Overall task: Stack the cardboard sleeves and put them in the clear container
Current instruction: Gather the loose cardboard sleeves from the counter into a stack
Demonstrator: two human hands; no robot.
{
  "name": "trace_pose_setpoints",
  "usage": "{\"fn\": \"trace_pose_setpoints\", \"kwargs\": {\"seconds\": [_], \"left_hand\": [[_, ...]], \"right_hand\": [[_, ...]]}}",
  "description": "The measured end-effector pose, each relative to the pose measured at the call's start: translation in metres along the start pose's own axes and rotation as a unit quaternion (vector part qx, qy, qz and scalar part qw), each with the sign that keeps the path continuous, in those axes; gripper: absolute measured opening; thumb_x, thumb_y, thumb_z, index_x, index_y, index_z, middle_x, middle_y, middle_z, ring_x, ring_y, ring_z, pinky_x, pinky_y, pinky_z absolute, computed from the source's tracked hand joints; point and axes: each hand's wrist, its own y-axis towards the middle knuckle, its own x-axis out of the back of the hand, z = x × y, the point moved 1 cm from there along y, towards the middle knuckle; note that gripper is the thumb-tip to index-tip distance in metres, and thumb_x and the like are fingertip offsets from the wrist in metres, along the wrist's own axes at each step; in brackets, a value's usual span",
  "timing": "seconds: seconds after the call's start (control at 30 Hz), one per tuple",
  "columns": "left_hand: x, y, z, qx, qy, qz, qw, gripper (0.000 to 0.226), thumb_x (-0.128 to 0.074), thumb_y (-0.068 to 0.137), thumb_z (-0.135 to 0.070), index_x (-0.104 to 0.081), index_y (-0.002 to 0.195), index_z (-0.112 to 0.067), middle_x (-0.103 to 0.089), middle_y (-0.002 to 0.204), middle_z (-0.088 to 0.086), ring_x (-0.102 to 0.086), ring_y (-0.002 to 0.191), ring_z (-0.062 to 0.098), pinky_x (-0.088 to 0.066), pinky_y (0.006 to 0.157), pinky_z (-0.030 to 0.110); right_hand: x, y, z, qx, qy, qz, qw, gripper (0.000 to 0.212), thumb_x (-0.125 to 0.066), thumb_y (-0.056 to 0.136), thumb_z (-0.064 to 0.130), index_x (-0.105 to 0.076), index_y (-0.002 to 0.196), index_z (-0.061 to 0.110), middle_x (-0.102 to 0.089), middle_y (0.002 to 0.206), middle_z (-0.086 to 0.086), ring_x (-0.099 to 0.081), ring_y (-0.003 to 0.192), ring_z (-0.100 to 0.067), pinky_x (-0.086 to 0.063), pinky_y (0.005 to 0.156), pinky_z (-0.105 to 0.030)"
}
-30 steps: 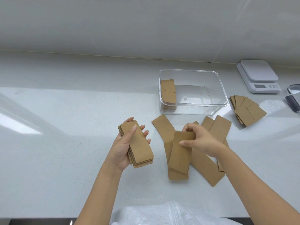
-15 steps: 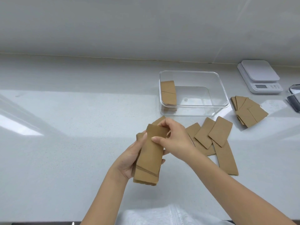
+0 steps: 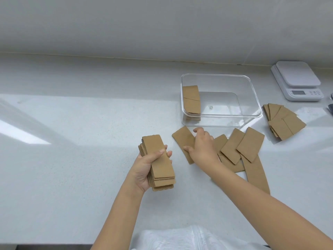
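The left hand [image 3: 147, 166] grips one stack of flat brown cardboard sleeves [image 3: 158, 162] above the white counter [image 3: 72, 141]. The right hand [image 3: 201, 147], fingers curled, rests on one loose sleeve [image 3: 182, 139] of about five there. One rectangular clear plastic container [image 3: 221, 100] holds one upright bundle [image 3: 191, 101]; one fanned pile [image 3: 282, 121] lies right.

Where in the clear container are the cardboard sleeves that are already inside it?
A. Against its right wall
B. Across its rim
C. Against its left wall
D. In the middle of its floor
C: the cardboard sleeves stand against the left wall of the clear container; the rest of its floor is bare.
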Motion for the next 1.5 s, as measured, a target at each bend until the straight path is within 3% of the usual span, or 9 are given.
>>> {"fn": "trace_pose_setpoints", "kwargs": {"seconds": [0.17, 0.3, 0.5, 0.63, 0.77, 1.0, 1.13, 1.3, 1.5], "left_hand": [[0.001, 0.002, -0.002, 0.003, -0.021, -0.014, 1.0, 0.046, -0.062, 0.081, -0.001, -0.053, 0.126, -0.002, -0.07, 0.106, 0.01, -0.074, 0.075, 0.018, -0.06, 0.06, 0.035], [0.0, 0.002, 0.0, 0.007, -0.008, -0.01, 1.0, 0.045, -0.066, 0.075, -0.004, -0.058, 0.119, -0.002, -0.068, 0.108, 0.013, -0.074, 0.075, 0.018, -0.06, 0.061, 0.035], [-0.002, 0.0, 0.005, 0.008, 0.0, -0.007, 1.0, 0.038, -0.065, 0.078, -0.005, -0.059, 0.116, -0.006, -0.074, 0.097, 0.005, -0.074, 0.077, 0.019, -0.06, 0.062, 0.035], [-0.012, 0.001, 0.012, 0.024, 0.025, -0.003, 0.999, 0.031, -0.065, 0.078, -0.007, -0.062, 0.109, -0.007, -0.073, 0.097, 0.005, -0.074, 0.079, 0.019, -0.06, 0.062, 0.035], [-0.025, -0.002, 0.021, 0.035, 0.05, 0.011, 0.998, 0.026, -0.065, 0.081, -0.008, -0.062, 0.107, -0.008, -0.072, 0.1, 0.005, -0.073, 0.08, 0.019, -0.06, 0.065, 0.035], [-0.026, -0.012, 0.023, 0.017, 0.057, 0.006, 0.998, 0.044, -0.07, 0.068, -0.012, -0.061, 0.111, -0.008, -0.074, 0.1, 0.004, -0.073, 0.083, 0.02, -0.06, 0.069, 0.037], [-0.029, -0.016, 0.026, 0.011, 0.068, 0.007, 0.998, 0.032, -0.068, 0.074, -0.01, -0.064, 0.105, -0.007, -0.076, 0.092, 0.003, -0.073, 0.081, 0.018, -0.06, 0.066, 0.035], [-0.031, -0.018, 0.031, 0.019, 0.072, 0.0, 0.997, 0.032, -0.067, 0.074, -0.01, -0.064, 0.106, -0.007, -0.076, 0.092, 0.006, -0.073, 0.079, 0.019, -0.06, 0.064, 0.034], [-0.04, -0.015, 0.024, 0.017, 0.075, 0.005, 0.997, 0.038, -0.069, 0.069, -0.013, -0.065, 0.106, -0.005, -0.076, 0.09, 0.01, -0.073, 0.076, 0.017, -0.061, 0.068, 0.035]], "right_hand": [[0.004, 0.003, 0.007, -0.02, 0.006, 0.036, 0.999, 0.067, -0.077, 0.074, 0.026, -0.04, 0.128, 0.012, -0.054, 0.124, -0.011, -0.046, 0.119, -0.03, -0.042, 0.093, -0.035], [0.011, -0.01, 0.005, 0.105, -0.033, 0.107, 0.988, 0.019, -0.061, 0.087, 0.03, -0.053, 0.095, 0.015, -0.059, 0.097, -0.004, -0.056, 0.097, -0.025, -0.042, 0.067, -0.031], [0.077, -0.03, -0.047, 0.051, 0.131, 0.072, 0.987, 0.03, -0.068, 0.083, 0.025, -0.051, 0.063, 0.011, -0.048, 0.062, 0.004, -0.046, 0.055, -0.009, -0.034, 0.05, -0.018], [0.099, -0.052, -0.087, -0.005, 0.038, 0.179, 0.983, 0.036, -0.075, 0.076, 0.024, -0.05, 0.052, 0.018, -0.046, 0.051, 0.009, -0.044, 0.042, -0.002, -0.033, 0.044, -0.013], [0.077, -0.062, -0.105, -0.044, -0.042, 0.152, 0.987, 0.047, -0.079, 0.071, 0.025, -0.035, 0.058, 0.014, -0.035, 0.058, 0.003, -0.033, 0.054, -0.014, -0.024, 0.049, -0.025], [0.06, -0.064, -0.099, -0.057, -0.105, 0.115, 0.986, 0.047, -0.077, 0.072, 0.031, -0.031, 0.06, 0.028, -0.044, 0.073, 0.008, -0.05, 0.079, -0.019, -0.033, 0.05, -0.024], [0.06, -0.067, -0.09, -0.064, -0.103, 0.112, 0.986, 0.032, -0.077, 0.073, 0.031, -0.051, 0.088, 0.02, -0.057, 0.094, 0.001, -0.057, 0.091, -0.021, -0.044, 0.064, -0.029], [0.055, -0.074, -0.079, -0.079, -0.051, 0.144, 0.985, 0.056, -0.077, 0.074, 0.024, -0.047, 0.121, 0.018, -0.055, 0.118, -0.003, -0.057, 0.103, -0.022, -0.051, 0.08, -0.034], [0.063, -0.068, -0.081, -0.05, 0.03, 0.215, 0.975, 0.021, -0.075, 0.077, 0.027, -0.059, 0.065, 0.02, -0.056, 0.064, 0.007, -0.056, 0.061, -0.01, -0.043, 0.053, -0.02]]}}
